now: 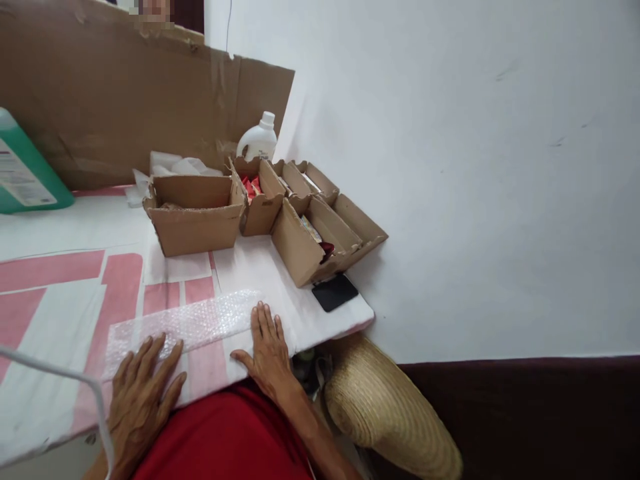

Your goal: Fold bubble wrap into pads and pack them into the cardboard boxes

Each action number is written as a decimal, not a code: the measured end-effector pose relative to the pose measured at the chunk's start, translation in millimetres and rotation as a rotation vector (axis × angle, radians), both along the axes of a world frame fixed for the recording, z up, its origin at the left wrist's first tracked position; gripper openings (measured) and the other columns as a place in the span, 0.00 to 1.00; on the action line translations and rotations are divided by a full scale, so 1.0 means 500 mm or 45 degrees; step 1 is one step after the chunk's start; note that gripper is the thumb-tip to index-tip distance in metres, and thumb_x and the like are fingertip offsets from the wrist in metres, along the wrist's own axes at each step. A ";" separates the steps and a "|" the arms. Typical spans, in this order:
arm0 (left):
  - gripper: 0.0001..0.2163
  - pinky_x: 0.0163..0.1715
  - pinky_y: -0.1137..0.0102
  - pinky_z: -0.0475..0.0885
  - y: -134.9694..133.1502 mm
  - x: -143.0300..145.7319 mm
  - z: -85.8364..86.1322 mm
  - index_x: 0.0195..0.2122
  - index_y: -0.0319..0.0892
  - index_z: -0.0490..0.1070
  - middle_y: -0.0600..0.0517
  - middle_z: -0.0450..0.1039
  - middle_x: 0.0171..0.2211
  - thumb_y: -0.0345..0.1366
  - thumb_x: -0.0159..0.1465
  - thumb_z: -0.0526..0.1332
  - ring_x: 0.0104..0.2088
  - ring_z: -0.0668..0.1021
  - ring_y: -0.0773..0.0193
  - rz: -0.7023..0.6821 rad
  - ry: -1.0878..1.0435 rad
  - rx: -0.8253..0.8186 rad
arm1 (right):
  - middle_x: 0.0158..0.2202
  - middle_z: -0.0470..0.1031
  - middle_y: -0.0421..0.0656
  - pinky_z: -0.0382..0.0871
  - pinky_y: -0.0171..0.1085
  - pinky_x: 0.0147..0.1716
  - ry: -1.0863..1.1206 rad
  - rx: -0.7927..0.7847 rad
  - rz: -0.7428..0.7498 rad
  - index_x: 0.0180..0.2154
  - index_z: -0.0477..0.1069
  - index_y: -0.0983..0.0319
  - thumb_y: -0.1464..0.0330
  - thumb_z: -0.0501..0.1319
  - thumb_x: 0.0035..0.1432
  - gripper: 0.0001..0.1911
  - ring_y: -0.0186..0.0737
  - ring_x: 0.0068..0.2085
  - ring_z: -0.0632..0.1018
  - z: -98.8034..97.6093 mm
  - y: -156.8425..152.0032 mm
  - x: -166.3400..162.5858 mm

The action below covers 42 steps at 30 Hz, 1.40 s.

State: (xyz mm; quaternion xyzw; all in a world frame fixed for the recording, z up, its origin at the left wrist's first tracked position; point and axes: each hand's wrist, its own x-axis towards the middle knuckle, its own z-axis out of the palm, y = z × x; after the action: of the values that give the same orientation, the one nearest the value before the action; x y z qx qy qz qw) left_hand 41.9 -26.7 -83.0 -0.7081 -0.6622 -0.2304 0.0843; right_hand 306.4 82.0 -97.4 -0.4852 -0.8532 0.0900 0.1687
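A strip of clear bubble wrap [200,320] lies flat on the pink-and-white tablecloth [125,287], near the table's front edge. On the strip's left end rest the spread fingers of my left hand [143,387], palm down. My right hand [267,353] is flat on the cloth with its thumb out to the side, fingertips at the strip's right end. Neither hand grips anything.
Several cardboard boxes [197,230] stand at the back, some with small packets inside. Behind them is a white jug [260,140]; a green bottle [33,173] is far left. A black phone [335,292] lies right, above a straw hat [385,407]. A white cable [65,369] crosses lower left.
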 end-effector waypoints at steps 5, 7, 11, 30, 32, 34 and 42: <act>0.25 0.65 0.51 0.57 -0.004 -0.004 0.006 0.66 0.49 0.63 0.41 0.66 0.65 0.40 0.67 0.58 0.66 0.66 0.46 -0.024 0.040 -0.004 | 0.73 0.48 0.61 0.46 0.67 0.67 0.096 0.096 0.075 0.74 0.34 0.65 0.50 0.61 0.65 0.52 0.64 0.73 0.51 0.049 -0.023 -0.048; 0.24 0.63 0.53 0.60 -0.008 -0.008 0.020 0.65 0.48 0.63 0.41 0.68 0.63 0.40 0.67 0.59 0.64 0.69 0.48 -0.014 -0.011 0.017 | 0.73 0.49 0.57 0.47 0.62 0.69 0.123 0.112 0.315 0.73 0.41 0.66 0.55 0.60 0.67 0.46 0.60 0.74 0.49 0.071 -0.037 -0.079; 0.18 0.51 0.58 0.71 -0.029 -0.035 0.058 0.57 0.44 0.69 0.41 0.75 0.52 0.43 0.68 0.56 0.51 0.77 0.52 0.308 -0.088 0.049 | 0.70 0.61 0.52 0.58 0.54 0.65 0.161 0.044 0.651 0.69 0.55 0.65 0.58 0.60 0.67 0.36 0.55 0.70 0.60 0.076 -0.058 -0.138; 0.23 0.25 0.68 0.69 -0.010 -0.097 0.127 0.28 0.45 0.71 0.53 0.73 0.24 0.62 0.49 0.65 0.25 0.75 0.61 0.783 -1.250 -0.462 | 0.62 0.71 0.50 0.61 0.51 0.60 0.247 -0.039 0.598 0.65 0.61 0.63 0.58 0.62 0.67 0.31 0.51 0.62 0.68 0.037 -0.050 -0.161; 0.23 0.28 0.68 0.71 0.002 -0.078 0.152 0.25 0.45 0.69 0.54 0.71 0.23 0.61 0.49 0.66 0.27 0.75 0.62 0.688 -1.378 -0.406 | 0.62 0.71 0.50 0.61 0.51 0.60 0.267 -0.052 0.595 0.65 0.61 0.62 0.58 0.61 0.67 0.30 0.51 0.62 0.68 0.040 -0.048 -0.160; 0.22 0.32 0.67 0.73 0.024 -0.050 0.178 0.24 0.44 0.68 0.54 0.70 0.23 0.59 0.52 0.66 0.29 0.74 0.62 0.558 -1.426 -0.379 | 0.62 0.71 0.49 0.61 0.51 0.61 0.278 -0.068 0.594 0.66 0.61 0.62 0.58 0.60 0.68 0.30 0.52 0.62 0.67 0.044 -0.048 -0.158; 0.11 0.36 0.67 0.70 0.159 0.079 0.157 0.30 0.45 0.64 0.54 0.70 0.29 0.45 0.67 0.54 0.32 0.73 0.63 0.049 -0.754 -0.356 | 0.59 0.74 0.51 0.63 0.52 0.60 0.316 -0.009 0.619 0.61 0.67 0.63 0.61 0.61 0.67 0.24 0.52 0.64 0.67 0.028 -0.048 -0.154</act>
State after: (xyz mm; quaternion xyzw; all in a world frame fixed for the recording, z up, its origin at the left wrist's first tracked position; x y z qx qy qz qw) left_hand 81.6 52.9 -4.4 -0.6024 -0.6963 -0.3315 -0.2059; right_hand 229.5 57.7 -83.2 -0.2520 -0.9171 0.1896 0.2439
